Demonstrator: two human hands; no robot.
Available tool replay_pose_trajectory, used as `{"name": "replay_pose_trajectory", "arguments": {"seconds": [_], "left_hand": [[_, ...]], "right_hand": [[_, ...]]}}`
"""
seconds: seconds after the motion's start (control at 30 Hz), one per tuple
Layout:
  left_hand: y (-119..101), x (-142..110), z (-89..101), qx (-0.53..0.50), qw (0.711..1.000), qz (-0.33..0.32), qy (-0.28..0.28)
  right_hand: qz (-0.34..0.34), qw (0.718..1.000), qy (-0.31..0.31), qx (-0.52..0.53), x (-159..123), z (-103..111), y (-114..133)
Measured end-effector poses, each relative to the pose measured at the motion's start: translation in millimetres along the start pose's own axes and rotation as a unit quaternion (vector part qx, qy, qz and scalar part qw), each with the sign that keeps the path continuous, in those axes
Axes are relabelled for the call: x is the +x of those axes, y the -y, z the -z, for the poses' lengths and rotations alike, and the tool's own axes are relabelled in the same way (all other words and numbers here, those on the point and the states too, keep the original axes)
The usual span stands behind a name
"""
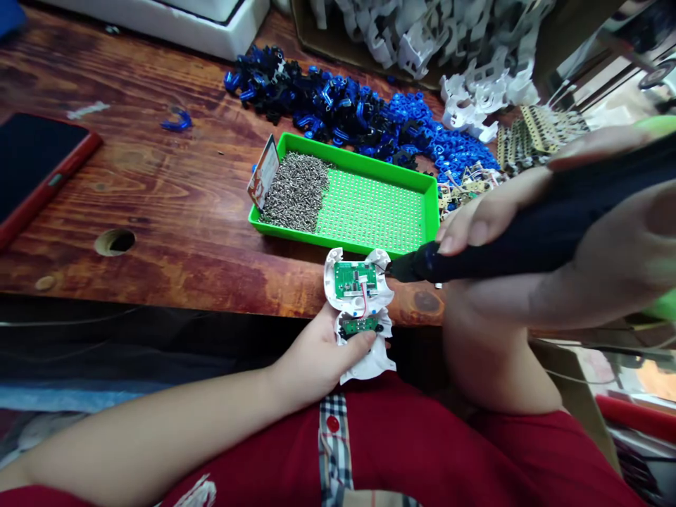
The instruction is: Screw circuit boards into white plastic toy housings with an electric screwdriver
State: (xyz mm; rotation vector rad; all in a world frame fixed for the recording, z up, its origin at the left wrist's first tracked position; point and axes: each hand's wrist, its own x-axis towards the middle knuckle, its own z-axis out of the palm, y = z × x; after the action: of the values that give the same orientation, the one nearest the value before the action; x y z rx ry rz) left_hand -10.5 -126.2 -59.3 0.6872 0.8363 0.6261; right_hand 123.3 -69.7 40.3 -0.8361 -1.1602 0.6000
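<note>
Near the tray [374,209], the shells [348,303] are gripped, likely for steadiness, by the left hand [314,350]; the driver [507,248], by the right hand [596,267].

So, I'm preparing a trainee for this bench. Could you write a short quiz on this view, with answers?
1. Multiple choice: where in the green tray do the small metal pieces lie?
A) Spread evenly throughout
B) Heaped toward the picture's left
C) Heaped toward the picture's right

2. True or false: the right hand grips the black tool.

3. Fill in the colour: the left hand holds white shells fitted with ____ circuit boards.

Key:
1. B
2. True
3. Green
</note>
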Motion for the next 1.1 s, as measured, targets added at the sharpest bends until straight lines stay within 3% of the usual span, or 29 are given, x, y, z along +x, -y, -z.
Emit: {"name": "replay_pose_trajectory", "arguments": {"seconds": [0.17, 0.4, 0.6, 0.87, 0.97, 1.1], "left_hand": [[1.4, 0.6, 2.0, 0.010, 1.000, -0.008, 0.015], [1.3, 0.9, 2.5, 0.034, 0.999, -0.020, 0.025], [4.6, 0.1, 5.1, 0.020, 0.999, -0.016, 0.027], [2.5, 0.9, 3.2, -0.011, 1.000, 0.006, 0.017], [-1.1, 0.1, 1.6, -0.026, 0.999, 0.021, 0.009], [-6.1, -2.1, 3.8, -0.041, 0.998, 0.052, 0.019]], "right_hand": [[0.011, 0.999, 0.000, 0.041, -0.7, -0.2, -10.0], [-0.017, 1.000, -0.001, 0.023, 1.7, 1.1, -7.9], [0.014, 0.998, 0.054, 0.034, -1.5, 2.3, -13.4], [0.018, 0.998, 0.026, 0.048, -3.1, -1.2, -21.2], [0.022, 0.998, 0.046, 0.037, -4.8, 0.1, -22.6], [-0.008, 0.999, 0.042, 0.023, -2.9, 7.0, -14.6]]}}
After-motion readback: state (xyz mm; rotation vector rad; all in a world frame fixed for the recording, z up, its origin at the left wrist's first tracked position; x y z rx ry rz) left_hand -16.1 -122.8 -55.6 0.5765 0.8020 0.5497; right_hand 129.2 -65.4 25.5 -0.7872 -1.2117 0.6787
